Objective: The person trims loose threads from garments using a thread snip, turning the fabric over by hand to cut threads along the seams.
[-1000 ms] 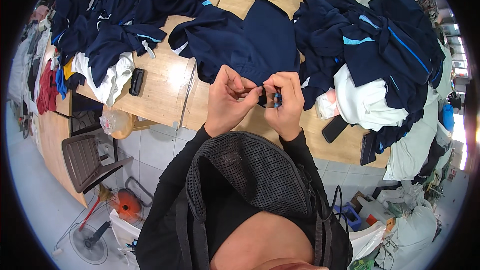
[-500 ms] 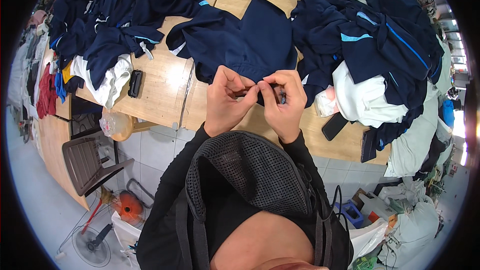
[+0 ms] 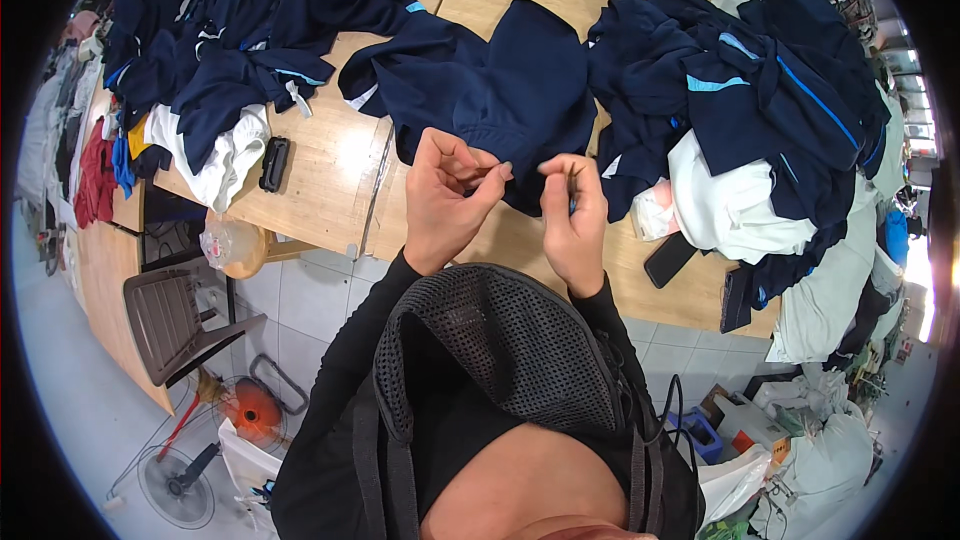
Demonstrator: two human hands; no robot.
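A navy garment (image 3: 520, 70) with a gathered band lies spread on the wooden table in front of me. Over its near edge, my left hand (image 3: 448, 195) is closed in a pinch, thumb against forefinger. Whatever is between those fingertips is too small to name. A short gap to the right, my right hand (image 3: 573, 220) is held closed with its fingers curled. A small dark, shiny thing shows partly inside its grip, mostly hidden by the fingers.
Navy clothes (image 3: 270, 0) are heaped at the left; another navy pile (image 3: 790, 80) with a white cloth (image 3: 725, 205) lies right. A phone (image 3: 670, 260) and a black case (image 3: 275, 164) rest on the table. A brown chair (image 3: 165, 325) and a fan (image 3: 180, 485) stand lower left.
My hands, touching at the fingertips before, have come apart. The right hand has drawn slightly away to the right and its fingers curl more. The garment lies much as before.
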